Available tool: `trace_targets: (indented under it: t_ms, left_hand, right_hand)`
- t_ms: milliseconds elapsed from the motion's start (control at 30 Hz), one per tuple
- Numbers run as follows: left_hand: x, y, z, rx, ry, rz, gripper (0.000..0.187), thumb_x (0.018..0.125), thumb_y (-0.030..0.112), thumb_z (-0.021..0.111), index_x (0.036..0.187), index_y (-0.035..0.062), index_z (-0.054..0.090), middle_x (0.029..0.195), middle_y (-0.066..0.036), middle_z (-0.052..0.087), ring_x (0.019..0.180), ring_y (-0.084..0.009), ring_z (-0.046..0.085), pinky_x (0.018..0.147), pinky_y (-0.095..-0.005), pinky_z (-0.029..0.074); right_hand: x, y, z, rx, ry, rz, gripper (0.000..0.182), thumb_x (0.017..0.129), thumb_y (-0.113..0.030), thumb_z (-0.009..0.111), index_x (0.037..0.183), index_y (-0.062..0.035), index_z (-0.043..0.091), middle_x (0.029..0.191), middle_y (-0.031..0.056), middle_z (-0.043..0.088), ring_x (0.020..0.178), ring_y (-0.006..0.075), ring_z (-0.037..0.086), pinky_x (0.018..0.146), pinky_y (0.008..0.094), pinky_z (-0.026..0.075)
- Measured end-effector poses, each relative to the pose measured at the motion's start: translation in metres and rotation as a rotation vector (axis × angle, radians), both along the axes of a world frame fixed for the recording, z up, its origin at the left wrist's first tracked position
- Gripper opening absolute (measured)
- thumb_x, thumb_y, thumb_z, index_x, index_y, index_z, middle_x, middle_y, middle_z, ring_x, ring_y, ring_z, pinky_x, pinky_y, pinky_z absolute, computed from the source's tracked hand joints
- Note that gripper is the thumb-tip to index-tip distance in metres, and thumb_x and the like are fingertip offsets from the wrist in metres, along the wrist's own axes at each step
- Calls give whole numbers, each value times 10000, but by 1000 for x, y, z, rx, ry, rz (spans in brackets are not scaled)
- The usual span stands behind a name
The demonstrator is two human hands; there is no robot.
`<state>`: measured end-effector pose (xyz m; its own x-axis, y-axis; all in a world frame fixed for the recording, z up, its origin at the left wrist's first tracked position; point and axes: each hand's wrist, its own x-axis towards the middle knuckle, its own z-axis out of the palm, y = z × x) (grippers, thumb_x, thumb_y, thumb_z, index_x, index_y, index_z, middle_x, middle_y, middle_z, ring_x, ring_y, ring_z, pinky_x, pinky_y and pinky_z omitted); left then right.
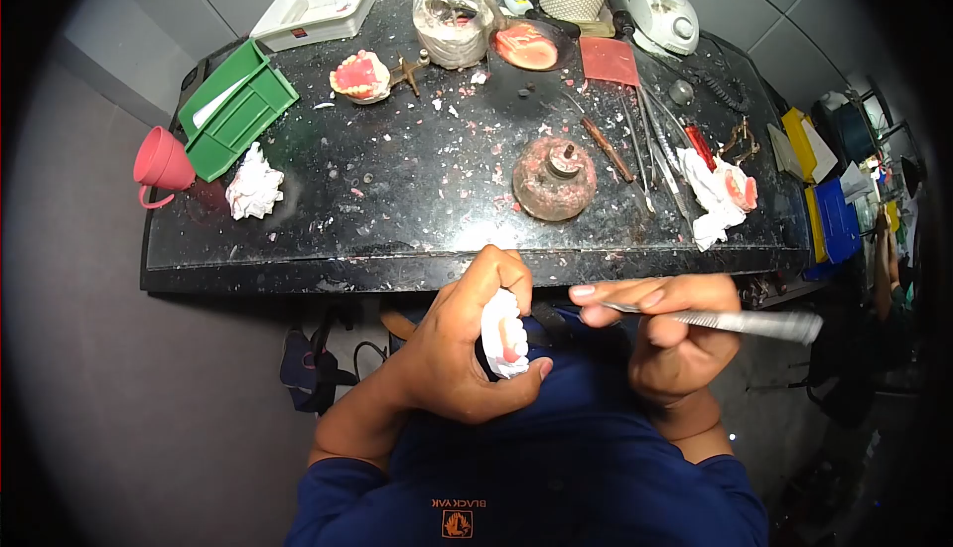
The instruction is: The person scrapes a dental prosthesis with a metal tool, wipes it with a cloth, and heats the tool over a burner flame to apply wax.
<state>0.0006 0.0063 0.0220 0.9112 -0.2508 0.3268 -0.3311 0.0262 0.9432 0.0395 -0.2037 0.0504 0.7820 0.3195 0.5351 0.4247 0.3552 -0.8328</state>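
Observation:
My left hand (457, 348) is wrapped round a white plaster dental model (504, 337) with a patch of pink wax, held in front of my body below the table edge. To its right, my right hand (685, 334) pinches a slim metal dental carving tool (754, 324) between thumb and fingers. The tool's thin tip points left toward the model, apart from it, and is partly hidden by the fingers. Beyond the hands on the bench stands a round, wax-spattered burner (554, 182).
The black bench (397, 190) is strewn with wax scraps. Upon it are a green tray (233, 110), pink cup (164, 165), crumpled tissue (255, 185), tooth model (360, 77), dish of pink wax (529, 46), wax sheet (609, 60) and several metal tools (660, 140).

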Motion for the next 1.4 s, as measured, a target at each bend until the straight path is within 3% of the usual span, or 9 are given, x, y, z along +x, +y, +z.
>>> trace_targets:
  t_ms: [100,167,267,567,633,900,1367,1400]
  left_hand:
    - [-1,3,3,7,34,-42,452,726,57,790,1031,53,456,869,-54,485,673,-105,506,593,-275,402]
    - [-1,2,3,-9,27,-47,458,722,58,788,1038,51,457,875,-57,488,680,-111,509,597,-279,405]
    - [-1,1,1,-44,6,-63,473,710,60,786,1054,44,461,890,-63,494,695,-122,514,605,-287,411]
    - [-3,2,3,-77,26,-99,471,698,59,754,1071,34,467,866,-51,512,702,-109,514,613,-284,426]
    - [-4,1,7,-109,121,-119,439,718,19,736,1009,74,412,877,-42,470,776,-98,402,690,-258,350]
    - [-5,1,9,-80,124,-105,452,696,1,745,995,77,414,867,-38,468,763,-100,394,683,-261,353]
    - [-5,2,8,-95,148,-130,462,731,60,796,1018,82,434,878,0,461,770,-61,388,675,-249,349]
    - [-4,3,6,-85,120,-132,473,719,81,802,1038,61,453,872,-25,482,740,-93,453,649,-272,388]
  right_hand:
    - [-1,1,9,-288,-245,-12,189,981,-145,693,1091,4,653,1043,258,746,1024,364,749,898,450,610]
    - [-3,2,16,-426,-413,4,295,852,-20,788,1128,-34,685,1151,197,734,1069,354,736,862,407,635]
    - [-3,6,8,-370,-505,38,389,788,33,814,1151,-6,681,1223,200,693,1109,359,717,867,398,646]
    - [-4,3,13,-420,-530,110,363,816,37,783,1158,53,662,1186,222,692,1112,383,709,925,438,629]
    - [-4,3,14,-439,-539,115,352,822,36,777,1153,64,662,1185,226,691,1112,385,709,934,441,626]
    - [-5,6,13,-447,-593,78,284,821,23,783,1080,88,686,1159,230,701,1104,369,714,958,444,620]
    - [-4,5,12,-462,-645,36,331,811,4,798,1104,94,672,1167,234,690,1111,380,708,967,469,612]
    - [-5,5,12,-453,-627,18,358,808,4,801,1127,89,662,1174,235,685,1118,391,703,964,479,611]
